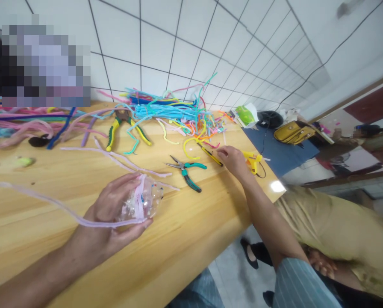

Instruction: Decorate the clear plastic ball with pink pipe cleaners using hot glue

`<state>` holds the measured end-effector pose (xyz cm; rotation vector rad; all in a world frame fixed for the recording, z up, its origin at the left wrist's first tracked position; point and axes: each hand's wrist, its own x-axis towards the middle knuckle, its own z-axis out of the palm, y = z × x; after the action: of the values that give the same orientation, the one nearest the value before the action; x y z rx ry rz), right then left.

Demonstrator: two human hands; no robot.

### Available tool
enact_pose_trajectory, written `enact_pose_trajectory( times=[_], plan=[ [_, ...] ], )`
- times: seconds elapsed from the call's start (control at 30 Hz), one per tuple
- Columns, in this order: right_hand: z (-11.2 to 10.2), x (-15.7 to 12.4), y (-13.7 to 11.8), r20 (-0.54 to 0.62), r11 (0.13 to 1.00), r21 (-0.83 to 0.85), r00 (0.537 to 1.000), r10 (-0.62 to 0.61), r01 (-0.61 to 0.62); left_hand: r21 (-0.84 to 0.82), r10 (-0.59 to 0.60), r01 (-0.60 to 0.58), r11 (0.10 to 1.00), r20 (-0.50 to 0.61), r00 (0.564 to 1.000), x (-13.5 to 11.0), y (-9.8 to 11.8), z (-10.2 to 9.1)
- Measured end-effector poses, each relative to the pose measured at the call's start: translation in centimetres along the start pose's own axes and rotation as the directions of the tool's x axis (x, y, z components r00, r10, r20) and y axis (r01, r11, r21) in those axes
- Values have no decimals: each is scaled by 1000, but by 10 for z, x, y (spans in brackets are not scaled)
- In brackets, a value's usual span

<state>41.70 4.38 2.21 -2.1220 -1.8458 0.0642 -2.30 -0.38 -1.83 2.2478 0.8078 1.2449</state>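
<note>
My left hand (114,214) is closed around a small clear plastic piece (146,201) with a pale pink pipe cleaner (44,199) wrapped over it; the cleaner trails left across the wooden table (185,231). My right hand (231,159) reaches out to the right and pinches the end of a yellow utility knife (210,155) lying on the table. Teal-handled pliers (187,170) lie between my two hands.
A heap of coloured pipe cleaners (169,112) covers the back of the table, with yellow-green pliers (122,128) beside it. A yellow glue gun (254,161) rests near the right edge. Another person in tan clothing (332,231) sits at right. A yellow bag (292,132) lies beyond.
</note>
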Motion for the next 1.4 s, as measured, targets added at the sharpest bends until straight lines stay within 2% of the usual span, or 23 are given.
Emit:
enact_pose_trajectory(
  times=[0.17,0.4,0.6,0.73,0.9,1.17,1.4],
  plan=[
    [10,23,1,94,990,-127,994,-49,61,41,15,-16,999,10,1000,3,0,1],
    [16,25,4,149,976,-189,985,-80,108,43,24,-24,999,-4,1000,3,0,3],
    [21,32,1,84,984,-180,996,11,4,48,20,-20,999,-5,1000,3,-1,4],
    [2,26,11,-15,988,-110,994,111,-112,25,19,-19,1000,-12,1000,3,-1,4],
    [-16,4,29,-58,986,22,985,164,-163,28,-23,23,999,19,1000,4,1,2],
    [-1,-10,41,-18,958,249,988,154,-145,53,10,-11,999,13,1000,5,2,0],
    [15,-1,33,-30,992,81,994,104,-102,60,37,-38,997,19,999,7,4,0]
  ],
)
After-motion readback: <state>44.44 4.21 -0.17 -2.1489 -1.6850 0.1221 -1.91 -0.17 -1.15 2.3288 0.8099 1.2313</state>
